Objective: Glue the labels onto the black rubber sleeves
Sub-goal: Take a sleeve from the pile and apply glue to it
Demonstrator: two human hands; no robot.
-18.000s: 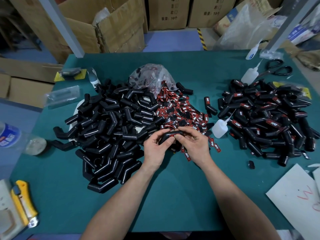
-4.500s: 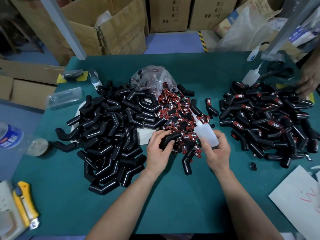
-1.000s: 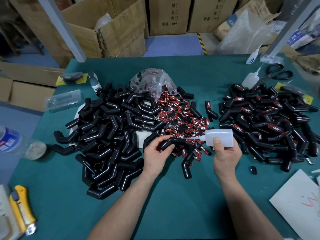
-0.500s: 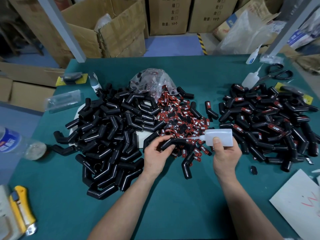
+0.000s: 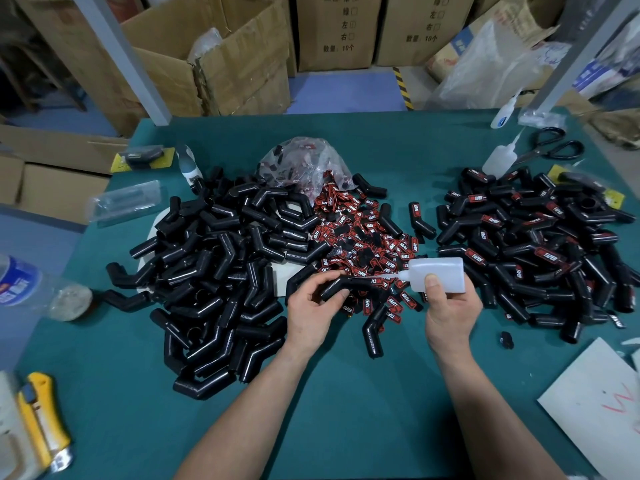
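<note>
left fingers (image 5: pixel 322 277) pinch sleeve (image 5: pixel 349 282) | right fingers (image 5: pixel 432 284) grip glue bottle (image 5: pixel 440 271) | bottle now tipped flat, nozzle on sleeve | label (image 5: pixel 372 225) comes next

whse/assembly bench | stacked cartons (image 5: pixel 339 29) | green worktable (image 5: pixel 346 393) w/ bulk parts

At 9 o'clock a blurred water bottle (image 5: pixel 17 284) is cut off by the left edge, and at 4 o'clock a white paper sheet (image 5: pixel 595 410) runs past the right edge, its red scrawl unreadable. Near the centre, fingers of the left grip (image 5: pixel 311 317) hide part of the bent black sleeve (image 5: pixel 360 281); whether the glue bottle (image 5: pixel 443 270) nozzle touches it is too small to tell.
</note>
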